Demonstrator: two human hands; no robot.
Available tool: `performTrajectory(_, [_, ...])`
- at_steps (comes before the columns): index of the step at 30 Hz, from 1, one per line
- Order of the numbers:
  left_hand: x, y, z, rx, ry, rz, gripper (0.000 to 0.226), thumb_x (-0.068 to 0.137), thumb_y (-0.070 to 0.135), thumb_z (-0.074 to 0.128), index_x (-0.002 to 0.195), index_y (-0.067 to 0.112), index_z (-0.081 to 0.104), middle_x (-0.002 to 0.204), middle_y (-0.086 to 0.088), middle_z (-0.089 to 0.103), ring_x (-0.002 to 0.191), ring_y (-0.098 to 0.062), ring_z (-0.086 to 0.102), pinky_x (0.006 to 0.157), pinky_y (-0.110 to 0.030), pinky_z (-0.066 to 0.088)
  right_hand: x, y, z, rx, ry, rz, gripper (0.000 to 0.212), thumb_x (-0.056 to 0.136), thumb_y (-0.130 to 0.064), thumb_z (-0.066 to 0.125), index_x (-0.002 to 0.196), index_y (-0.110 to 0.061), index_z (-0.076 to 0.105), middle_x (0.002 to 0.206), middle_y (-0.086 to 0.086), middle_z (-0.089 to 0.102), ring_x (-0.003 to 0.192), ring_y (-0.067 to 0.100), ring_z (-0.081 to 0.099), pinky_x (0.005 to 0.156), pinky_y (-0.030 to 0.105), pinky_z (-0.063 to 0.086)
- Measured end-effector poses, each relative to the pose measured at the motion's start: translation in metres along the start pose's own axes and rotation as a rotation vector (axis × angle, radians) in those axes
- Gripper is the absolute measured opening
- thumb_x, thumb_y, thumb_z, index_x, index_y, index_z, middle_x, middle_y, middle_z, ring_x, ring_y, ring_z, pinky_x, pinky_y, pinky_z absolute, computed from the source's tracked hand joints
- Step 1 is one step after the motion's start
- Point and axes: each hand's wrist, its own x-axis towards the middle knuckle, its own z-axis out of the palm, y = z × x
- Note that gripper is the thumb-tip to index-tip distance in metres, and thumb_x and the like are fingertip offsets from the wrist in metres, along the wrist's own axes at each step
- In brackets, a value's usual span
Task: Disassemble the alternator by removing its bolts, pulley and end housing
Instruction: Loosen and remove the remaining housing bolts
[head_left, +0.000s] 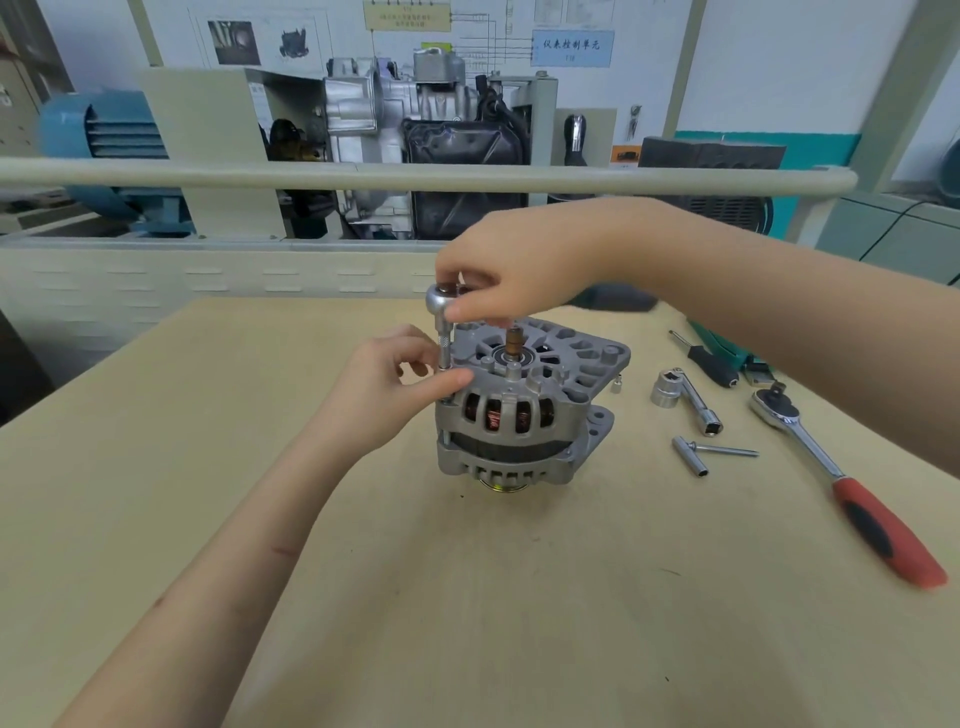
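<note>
since the alternator (524, 410) looks heavy and rigid, brace its housing while your right hand (519, 270) fingers (470, 310) pinch the ratchet (445, 322) and your left hand (395, 384) fingers pinch its socket.

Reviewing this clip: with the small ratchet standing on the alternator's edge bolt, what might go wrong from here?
1. The small ratchet stands tall on a thin extension, held only by fingertips of the right hand; it may tip and slip off the bolt.
2. The alternator rests on its pulley, steadied only by the left hand; turning force might rock it.
3. A small loose part lying beside the housing could be knocked away.
</note>
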Motion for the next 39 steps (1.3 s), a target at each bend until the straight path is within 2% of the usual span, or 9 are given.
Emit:
performTrajectory(4, [0.002,-0.003,-0.008,-0.057,-0.084,-0.026,0.011,0.078,0.019,0.069,0.069,0.022,0.065,0.077,0.007,0.058,0.066,0.006,0.049,0.064,-0.011,0.035,-0.006,0.005,0.001,0.065,-0.001,-0.052,0.029,0.095,-0.028,0.044,0.121,-0.018,0.05,0.105,0.003,0.059,0.089,0.015,0.054,0.082,0.021,0.043])
performTrajectory(10, [-0.003,-0.001,0.002,0.007,0.093,0.005,0.03,0.073,0.018,0.074,0.055,0.023,0.051,0.065,0.008,0.049,0.063,0.003,0.046,0.061,-0.007,0.034,0.003,0.0,0.002,-0.056,0.055,-0.013,0.042,0.093,-0.045,0.04,0.082,-0.008,0.053,0.059,-0.005,0.049,0.053,0.012,0.041,0.05,0.017,0.033])
performTrajectory(16, [-0.001,0.001,-0.006,0.028,-0.075,0.016,0.01,0.076,0.023,0.071,0.071,0.026,0.064,0.08,0.013,0.057,0.076,0.012,0.045,0.066,-0.002,0.032,0.001,0.001,-0.001,0.064,0.026,-0.067,0.029,0.095,-0.032,0.043,0.114,-0.014,0.054,0.09,-0.008,0.056,0.074,0.004,0.049,0.064,0.006,0.035])
performTrajectory(18, [0.0,0.0,-0.006,0.009,-0.116,-0.003,0.005,0.077,0.023,0.07,0.079,0.018,0.07,0.084,0.014,0.059,0.081,0.009,0.047,0.068,-0.003,0.033,-0.001,0.002,0.002,0.05,0.024,-0.038,0.033,0.095,-0.037,0.04,0.11,-0.012,0.055,0.088,-0.004,0.062,0.077,0.01,0.056,0.061,0.012,0.038])
performTrajectory(22, [-0.001,0.001,0.0,0.069,0.004,-0.01,0.019,0.073,0.025,0.074,0.061,0.022,0.059,0.074,0.009,0.054,0.081,-0.002,0.047,0.069,-0.007,0.033,-0.001,0.004,0.003,-0.018,0.064,0.004,0.039,0.091,-0.048,0.044,0.086,-0.01,0.052,0.062,-0.007,0.053,0.056,0.01,0.049,0.048,0.014,0.033])
performTrajectory(25, [-0.001,0.003,0.0,0.055,0.005,-0.019,0.021,0.073,0.023,0.074,0.061,0.025,0.057,0.075,0.013,0.054,0.078,0.006,0.047,0.065,-0.004,0.031,-0.001,0.003,0.001,0.003,0.031,-0.042,0.03,0.091,-0.041,0.047,0.101,-0.014,0.052,0.076,-0.002,0.061,0.063,0.006,0.05,0.054,0.007,0.036])
performTrajectory(29, [-0.001,0.005,-0.006,-0.048,-0.122,-0.037,0.007,0.08,0.018,0.068,0.074,0.022,0.066,0.082,0.009,0.059,0.071,0.01,0.048,0.069,-0.01,0.037,-0.003,0.002,-0.001,0.015,0.023,-0.078,0.029,0.092,-0.032,0.047,0.113,-0.014,0.055,0.083,-0.001,0.056,0.067,0.01,0.046,0.06,0.018,0.035])
performTrajectory(34, [-0.001,0.005,0.003,0.086,0.058,0.001,0.027,0.073,0.022,0.075,0.056,0.023,0.053,0.067,0.008,0.05,0.071,-0.001,0.045,0.064,-0.01,0.033,-0.001,0.002,0.001,-0.065,0.046,-0.007,0.045,0.091,-0.048,0.043,0.076,-0.007,0.052,0.054,-0.005,0.045,0.051,0.012,0.039,0.05,0.022,0.031])
performTrajectory(39, [0.0,0.005,-0.004,0.027,-0.08,0.004,0.005,0.078,0.02,0.07,0.075,0.016,0.067,0.08,0.011,0.057,0.075,0.012,0.045,0.067,-0.004,0.032,-0.003,0.002,-0.001,-0.028,0.02,-0.05,0.035,0.092,-0.036,0.046,0.106,-0.007,0.058,0.081,0.0,0.06,0.067,0.011,0.05,0.059,0.011,0.035])
